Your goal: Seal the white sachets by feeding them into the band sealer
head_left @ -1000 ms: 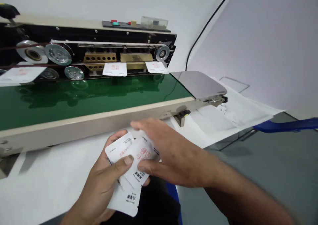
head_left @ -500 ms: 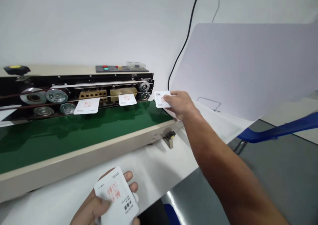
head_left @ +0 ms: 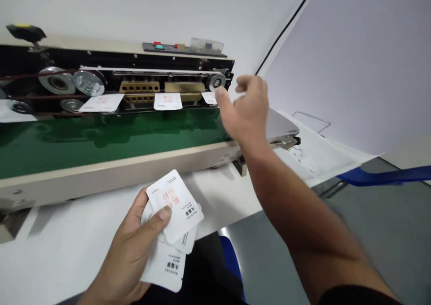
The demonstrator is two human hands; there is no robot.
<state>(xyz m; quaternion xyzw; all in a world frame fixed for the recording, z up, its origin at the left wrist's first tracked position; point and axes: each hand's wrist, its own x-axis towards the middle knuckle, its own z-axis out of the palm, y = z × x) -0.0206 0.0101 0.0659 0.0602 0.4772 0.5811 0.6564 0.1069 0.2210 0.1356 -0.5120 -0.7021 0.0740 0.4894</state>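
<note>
My left hand grips a fanned bunch of white tea sachets, thumb pressed on the top one. Red characters and the words "WHITE TEA" are printed on them. At the right end of a band sealing machine, my right hand is raised with thumb and fingers apart, nothing between them. Close to its thumb, one sachet sits at the machine's entry, partly hidden by the hand. Farther left, a second sachet and a third sachet stick out of the machine above the green conveyor belt.
Another white sachet shows at the far left. Control buttons and a clear box top the machine. Below runs a white table. On the right are a large pale panel, a black cable and a blue chair part.
My right hand has let go of its sachet, now at the machine's entry. The sachets in the machine have shifted left. My left hand has risen, showing more of its bunch; the view has tilted.
</note>
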